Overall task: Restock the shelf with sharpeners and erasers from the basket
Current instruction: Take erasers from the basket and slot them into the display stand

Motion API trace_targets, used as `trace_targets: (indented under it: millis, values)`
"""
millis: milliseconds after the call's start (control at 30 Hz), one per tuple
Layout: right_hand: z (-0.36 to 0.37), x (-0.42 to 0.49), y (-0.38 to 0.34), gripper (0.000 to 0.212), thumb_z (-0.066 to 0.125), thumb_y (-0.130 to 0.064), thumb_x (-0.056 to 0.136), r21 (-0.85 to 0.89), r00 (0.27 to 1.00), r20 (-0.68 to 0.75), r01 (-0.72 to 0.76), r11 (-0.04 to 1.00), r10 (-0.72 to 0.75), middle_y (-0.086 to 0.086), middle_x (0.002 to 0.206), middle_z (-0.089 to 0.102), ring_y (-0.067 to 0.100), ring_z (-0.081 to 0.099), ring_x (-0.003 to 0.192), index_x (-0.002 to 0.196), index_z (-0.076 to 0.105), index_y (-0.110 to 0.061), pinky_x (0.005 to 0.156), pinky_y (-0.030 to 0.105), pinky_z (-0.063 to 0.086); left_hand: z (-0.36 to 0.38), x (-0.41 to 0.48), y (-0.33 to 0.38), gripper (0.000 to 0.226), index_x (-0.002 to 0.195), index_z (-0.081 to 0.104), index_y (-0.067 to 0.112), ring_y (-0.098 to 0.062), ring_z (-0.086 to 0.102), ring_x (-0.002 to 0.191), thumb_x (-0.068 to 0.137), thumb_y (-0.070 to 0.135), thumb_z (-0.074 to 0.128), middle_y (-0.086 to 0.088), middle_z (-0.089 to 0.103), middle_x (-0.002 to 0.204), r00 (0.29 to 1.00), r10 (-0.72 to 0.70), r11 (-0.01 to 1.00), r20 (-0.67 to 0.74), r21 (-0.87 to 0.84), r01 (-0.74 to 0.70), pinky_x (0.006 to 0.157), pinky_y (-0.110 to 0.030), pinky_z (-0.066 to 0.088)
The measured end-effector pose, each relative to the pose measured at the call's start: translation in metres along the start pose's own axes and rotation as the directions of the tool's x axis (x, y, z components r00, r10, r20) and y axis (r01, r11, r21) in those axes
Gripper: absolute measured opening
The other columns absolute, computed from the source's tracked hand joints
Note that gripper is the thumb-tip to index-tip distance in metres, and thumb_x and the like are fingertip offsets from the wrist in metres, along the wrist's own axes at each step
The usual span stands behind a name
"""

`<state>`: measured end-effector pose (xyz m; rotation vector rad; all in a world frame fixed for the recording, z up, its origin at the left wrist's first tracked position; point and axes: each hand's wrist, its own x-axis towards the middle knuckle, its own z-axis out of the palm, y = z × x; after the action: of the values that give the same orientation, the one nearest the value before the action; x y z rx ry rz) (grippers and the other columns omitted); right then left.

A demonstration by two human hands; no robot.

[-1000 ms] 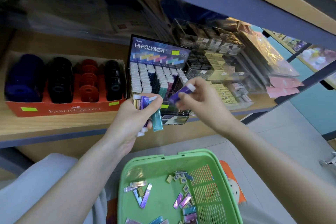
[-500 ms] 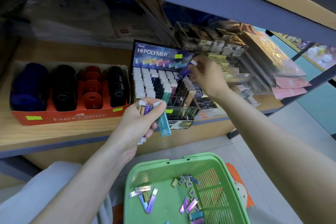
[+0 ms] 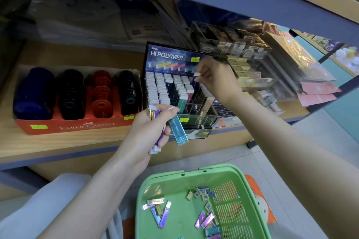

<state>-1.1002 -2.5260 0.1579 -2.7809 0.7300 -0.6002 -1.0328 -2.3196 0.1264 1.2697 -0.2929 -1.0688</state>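
The wooden shelf (image 3: 58, 141) carries a red box (image 3: 87, 125) of sharpeners (image 3: 71, 95) and, beside it, a black eraser rack (image 3: 167, 57). Below sits the green basket (image 3: 147, 180), with loose erasers (image 3: 202, 219) on its floor. The left hand (image 3: 149, 132) has its grip curled round a bundle of erasers (image 3: 178, 130). The right hand (image 3: 215, 81) has its grip pinching a single eraser (image 3: 196, 74) at the rack's back slots.

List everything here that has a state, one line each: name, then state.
Left hand, gripping a bundle of erasers in front of the shelf.
Right hand, pinching a single eraser over the display's back rows.
Hi-Polymer display, upright; left rows full, front right cells empty.
Green basket, open-topped, loose erasers scattered on its floor.
Sharpener box, open, four rows filled.
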Motion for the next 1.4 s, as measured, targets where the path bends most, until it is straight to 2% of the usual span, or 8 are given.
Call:
trace_targets:
  millis: [100,367,633,833,1000,1133,1267,1400]
  values:
    - [-0.003,0.004,-0.002,0.015,0.068,0.001,0.081,0.033,1.000,0.010,0.023,0.999,-0.024,-0.002,0.075,0.058,-0.009,0.055,0.063,0.086,0.057,-0.007,0.068,0.029,0.049,-0.001,-0.001,0.000,0.011,0.096,0.064,0.019,-0.009,0.029,0.036,0.089,0.027,0.062,0.002,0.044,0.051,1.000,-0.001,1.000,0.012,0.008,0.001,0.044,-0.022,0.014]
    - [-0.001,-0.001,0.006,0.011,0.069,-0.005,0.082,-0.045,0.996,0.062,-0.067,0.997,0.069,-0.002,0.078,0.060,0.000,0.053,0.063,0.092,0.068,-0.008,0.069,0.022,0.045,-0.002,0.000,0.000,0.008,0.093,0.063,0.017,-0.008,0.028,0.037,0.089,0.024,0.064,0.000,0.044,0.051,0.999,0.021,0.999,0.025,-0.036,-0.020,0.034,-0.015,0.022]
    - [0.000,-0.007,-0.003,0.019,0.064,-0.021,0.089,-0.289,0.993,0.106,-0.018,0.957,0.051,-0.003,0.099,0.071,0.017,0.064,0.095,0.107,0.069,-0.020,0.074,0.030,0.051,-0.002,0.003,-0.001,0.008,0.090,0.064,0.017,-0.009,0.027,0.037,0.088,0.024,0.065,-0.001,0.043,0.053,0.997,0.065,0.998,0.036,-0.023,-0.065,0.037,-0.018,0.018]
    - [-0.003,-0.017,-0.012,0.026,0.051,-0.021,0.097,-0.309,0.990,0.135,0.012,0.951,0.031,0.008,0.121,0.056,0.026,0.046,0.117,0.115,0.067,-0.012,0.085,0.032,0.043,-0.002,0.003,-0.001,0.005,0.090,0.065,0.019,-0.012,0.025,0.041,0.087,0.023,0.066,-0.002,0.042,0.054,0.994,0.111,0.994,0.013,0.006,-0.111,0.049,-0.028,0.012]
    - [-0.018,-0.043,-0.041,0.023,0.050,-0.022,0.097,0.061,0.991,0.056,-0.125,0.990,0.121,0.006,0.099,0.063,0.016,0.054,0.080,0.100,0.068,-0.008,0.071,0.020,0.037,0.001,0.000,-0.001,0.006,0.091,0.061,0.014,-0.005,0.030,0.035,0.088,0.018,0.064,-0.003,0.041,0.056,0.986,0.167,0.986,-0.015,0.009,-0.167,0.036,-0.017,0.022]
    - [-0.031,-0.079,-0.075,0.008,0.061,-0.025,0.090,0.373,0.942,0.302,-0.260,0.891,0.149,-0.003,0.079,0.068,0.008,0.059,0.070,0.086,0.066,-0.020,0.065,0.017,0.047,0.000,-0.002,-0.001,0.008,0.089,0.060,0.014,-0.005,0.031,0.035,0.087,0.020,0.066,-0.004,0.041,0.056,0.981,0.193,0.981,-0.030,0.023,-0.192,0.035,-0.016,0.023]
    - [-0.029,-0.097,-0.082,0.015,0.073,-0.016,0.081,0.414,0.922,0.355,-0.302,0.859,0.153,-0.008,0.073,0.063,0.004,0.053,0.063,0.091,0.063,-0.019,0.061,0.012,0.043,0.002,-0.007,-0.002,0.008,0.088,0.062,0.013,-0.005,0.031,0.035,0.087,0.020,0.066,0.001,0.041,0.049,0.978,0.207,0.974,0.038,0.086,-0.209,0.034,-0.016,0.024]
    - [-0.028,-0.102,-0.079,0.013,0.067,-0.013,0.085,0.397,0.879,0.441,-0.373,0.839,0.182,-0.007,0.072,0.059,0.011,0.052,0.065,0.087,0.057,-0.021,0.064,0.027,0.047,0.003,-0.012,-0.004,0.011,0.091,0.063,0.013,-0.003,0.032,0.036,0.086,0.022,0.066,0.002,0.044,0.051,0.981,0.171,0.978,0.091,0.107,-0.180,0.033,-0.015,0.024]
